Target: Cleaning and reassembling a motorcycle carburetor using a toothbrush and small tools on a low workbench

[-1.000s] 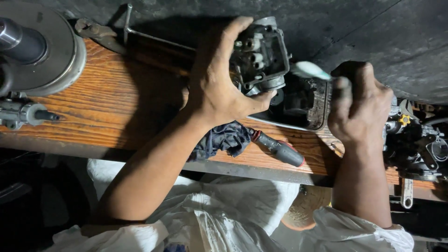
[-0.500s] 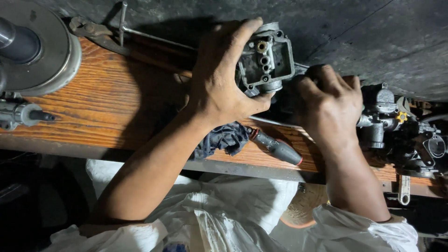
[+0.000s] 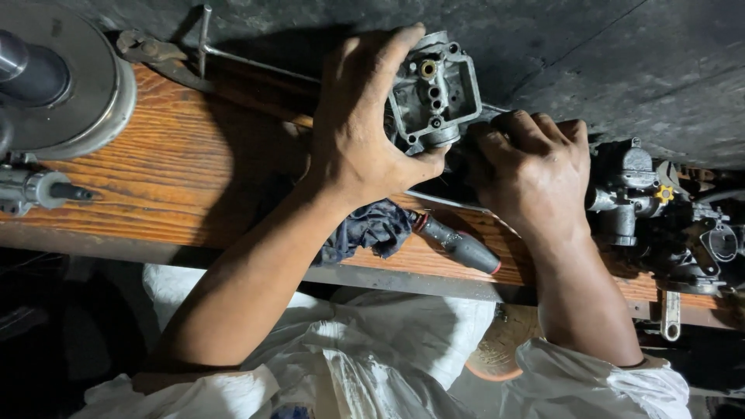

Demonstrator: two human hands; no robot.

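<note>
My left hand (image 3: pixel 358 132) grips a grey metal carburetor body (image 3: pixel 431 91), held up over a wooden board (image 3: pixel 178 178) with its open underside and brass jets facing me. Just to its right, my right hand (image 3: pixel 535 167) lies knuckles up with its fingers curled down beside the carburetor's lower edge, over a dark tray that is mostly hidden. Whatever those fingers touch or hold is out of sight.
A dark-handled screwdriver (image 3: pixel 458 242) and a dark blue rag (image 3: pixel 371 229) lie on the board under my wrists. More carburetor parts (image 3: pixel 644 198) crowd the right end. A large round metal part (image 3: pixel 70 85) sits far left, with a thin metal rod (image 3: pixel 256 64) behind.
My right hand has moved left from the tray's right side to right beside the carburetor. My left hand has tilted the carburetor so its open face shows.
</note>
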